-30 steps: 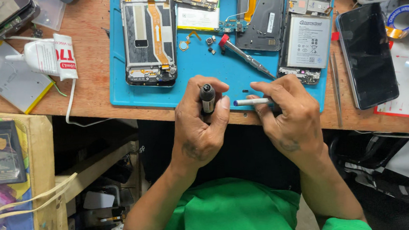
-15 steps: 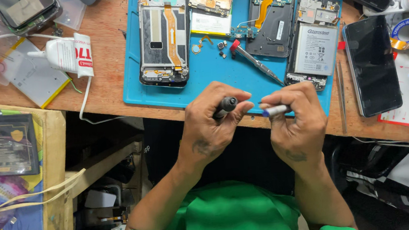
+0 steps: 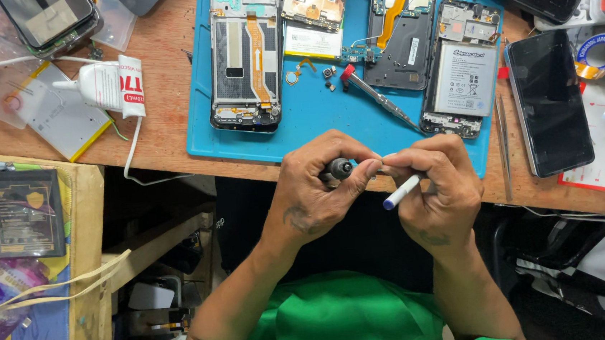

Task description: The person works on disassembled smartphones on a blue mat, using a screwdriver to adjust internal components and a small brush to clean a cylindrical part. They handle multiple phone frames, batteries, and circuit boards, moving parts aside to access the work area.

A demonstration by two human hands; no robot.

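At the far left a dark packet lies on a low wooden stand, below the surface. On that surface, a phone sits at the top left corner in clear plastic, and a white glue tube lies just right of it. A blue mat covers the middle, carrying an opened phone frame with an orange ribbon, a circuit board, another opened phone, a red-tipped screwdriver and a phone with its battery showing.

In front of the mat's near edge, the left hand is curled tight around a dark screwdriver handle, its round end peeking out between thumb and forefinger. Touching it fingertip to fingertip, the right hand is also closed, gripping a thin white pen-like tool with a blue tip that points down and left.

Right of the mat, tweezers lie beside a black phone, screen up, and a tape roll sits near the edge.
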